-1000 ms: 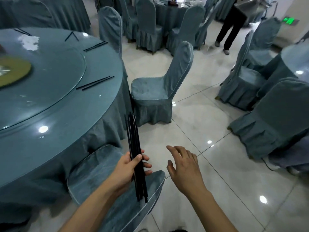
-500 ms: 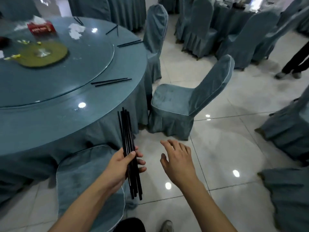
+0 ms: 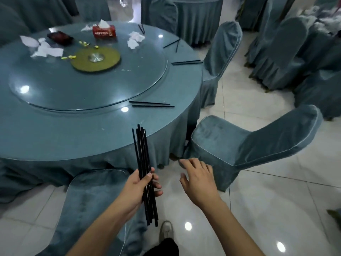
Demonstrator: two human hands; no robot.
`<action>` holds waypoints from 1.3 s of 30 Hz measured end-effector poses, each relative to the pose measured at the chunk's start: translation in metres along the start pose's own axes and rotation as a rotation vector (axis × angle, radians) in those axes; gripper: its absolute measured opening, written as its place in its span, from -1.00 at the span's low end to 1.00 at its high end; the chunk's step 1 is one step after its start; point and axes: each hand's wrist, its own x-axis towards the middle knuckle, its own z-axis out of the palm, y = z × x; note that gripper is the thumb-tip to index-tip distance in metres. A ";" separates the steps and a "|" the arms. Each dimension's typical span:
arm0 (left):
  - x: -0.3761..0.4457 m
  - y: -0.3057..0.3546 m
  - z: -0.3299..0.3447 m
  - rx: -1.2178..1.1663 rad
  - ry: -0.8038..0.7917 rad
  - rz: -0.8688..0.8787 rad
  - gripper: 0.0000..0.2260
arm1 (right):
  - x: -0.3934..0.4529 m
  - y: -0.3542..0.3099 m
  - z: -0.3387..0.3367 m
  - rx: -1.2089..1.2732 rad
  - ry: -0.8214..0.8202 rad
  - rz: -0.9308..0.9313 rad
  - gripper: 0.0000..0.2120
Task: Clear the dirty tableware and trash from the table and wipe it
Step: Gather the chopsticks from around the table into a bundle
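Observation:
My left hand (image 3: 140, 189) grips a bundle of several black chopsticks (image 3: 143, 154), held upright just off the near edge of the round table (image 3: 73, 133). My right hand (image 3: 199, 180) hovers open above the floor to the right, holding nothing. A pair of chopsticks (image 3: 151, 104) lies on the table's right side near the glass turntable (image 3: 129, 85). Another pair (image 3: 186, 62) lies farther right, and more chopsticks (image 3: 173, 43) beyond it. Crumpled white napkins (image 3: 46, 49), a red tissue box (image 3: 104, 31), a dark dish (image 3: 60, 36) and yellow wrappers (image 3: 84, 43) sit on the turntable.
A covered chair (image 3: 258, 145) stands right of the table, another (image 3: 219, 58) behind it. A chair seat (image 3: 92, 206) is under my left arm. More covered tables and chairs fill the back and right. The tiled floor (image 3: 258, 209) stretches to my right.
The view has swung left toward the table, bringing the whole tabletop and its trash into sight. My hands keep the same pose, the left one still holding the chopstick bundle.

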 end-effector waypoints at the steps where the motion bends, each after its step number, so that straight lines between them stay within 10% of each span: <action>1: 0.010 0.004 0.003 -0.014 0.013 0.001 -0.83 | 0.014 0.003 -0.003 -0.005 -0.009 -0.014 -0.63; 28: 0.239 0.130 0.081 -0.175 0.402 0.069 -0.74 | 0.525 0.011 0.083 -0.106 -0.295 -0.494 -0.59; 39: 0.284 0.127 0.086 -0.250 0.542 0.055 -0.74 | 0.569 -0.018 0.148 -0.228 -0.452 -0.501 -0.65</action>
